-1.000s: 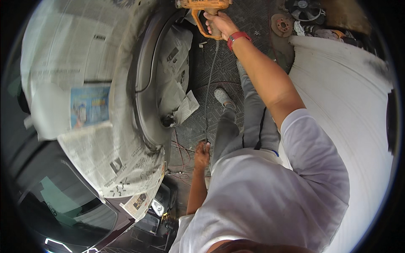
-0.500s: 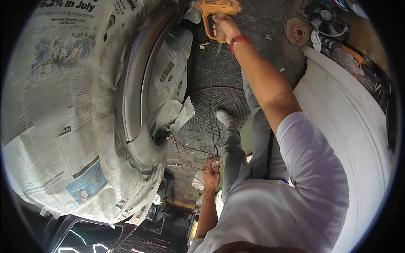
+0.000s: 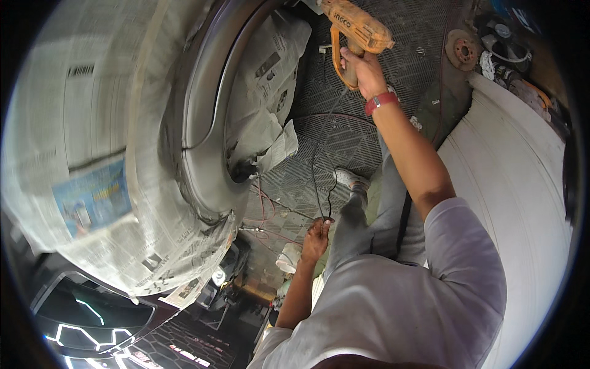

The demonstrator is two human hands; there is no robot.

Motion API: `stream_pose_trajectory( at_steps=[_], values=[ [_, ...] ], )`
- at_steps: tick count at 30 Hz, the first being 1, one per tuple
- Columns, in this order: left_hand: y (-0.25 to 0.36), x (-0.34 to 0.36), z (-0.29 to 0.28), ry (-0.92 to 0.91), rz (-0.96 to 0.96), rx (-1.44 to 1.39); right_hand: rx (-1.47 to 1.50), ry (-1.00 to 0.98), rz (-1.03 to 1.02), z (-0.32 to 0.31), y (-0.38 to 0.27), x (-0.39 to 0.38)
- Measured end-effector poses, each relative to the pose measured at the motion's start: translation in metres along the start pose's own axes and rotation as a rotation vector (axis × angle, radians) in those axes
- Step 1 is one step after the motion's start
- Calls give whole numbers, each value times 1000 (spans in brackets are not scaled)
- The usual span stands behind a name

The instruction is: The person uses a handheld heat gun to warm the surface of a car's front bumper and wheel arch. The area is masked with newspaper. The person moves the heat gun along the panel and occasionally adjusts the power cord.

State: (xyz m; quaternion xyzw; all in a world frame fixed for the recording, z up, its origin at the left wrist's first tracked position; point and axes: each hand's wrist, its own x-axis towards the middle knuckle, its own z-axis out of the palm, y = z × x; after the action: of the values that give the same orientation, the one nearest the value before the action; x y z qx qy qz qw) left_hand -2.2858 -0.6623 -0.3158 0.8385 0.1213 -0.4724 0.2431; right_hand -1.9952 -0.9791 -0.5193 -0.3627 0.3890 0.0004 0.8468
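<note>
My right hand [image 3: 367, 72] is closed around the handle of an orange heat gun [image 3: 361, 27], held out at the top of the view with its nozzle end toward the upper left. Left of it curves a grey wheel-arch panel [image 3: 206, 104] on a vehicle. Newspaper masking [image 3: 101, 117] covers the body beside the panel, and more sheets [image 3: 264, 86] hang inside the arch. Low by my leg, my left hand [image 3: 315, 238] is closed on the gun's black power cord [image 3: 330, 200], which hangs in a loop.
At right stands a large white curved panel [image 3: 510, 166]. Beyond it lie a rusty brake disc [image 3: 462, 49] and a black fan [image 3: 505, 46]. Thin red hoses [image 3: 264, 203] cross the textured floor [image 3: 344, 138]. A white bucket [image 3: 287, 258] is beside my left hand; a dark car [image 3: 98, 301] is lower left.
The heat gun has shifted right and slightly down in the view, and its body is more tilted. My left hand still grips the cord. The whole view has turned somewhat.
</note>
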Motion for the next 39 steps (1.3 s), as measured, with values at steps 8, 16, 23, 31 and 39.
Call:
stream_pose_trajectory(
  at_steps=[8,16,23,31,39],
  values=[
    [-131,-41,25,111,108,-50,-310,-193,-362,38,-16,-158],
    [-226,-78,46,187,249,-63,-670,-321,-591,70,21,-284],
    [-296,-93,64,223,250,-100,-1127,-488,-929,67,92,-359],
    [-360,-104,95,268,218,-118,-1161,-623,-888,66,186,-433],
    [-378,-105,127,335,158,-130,-1442,-707,-958,38,319,-416]
  ],
)
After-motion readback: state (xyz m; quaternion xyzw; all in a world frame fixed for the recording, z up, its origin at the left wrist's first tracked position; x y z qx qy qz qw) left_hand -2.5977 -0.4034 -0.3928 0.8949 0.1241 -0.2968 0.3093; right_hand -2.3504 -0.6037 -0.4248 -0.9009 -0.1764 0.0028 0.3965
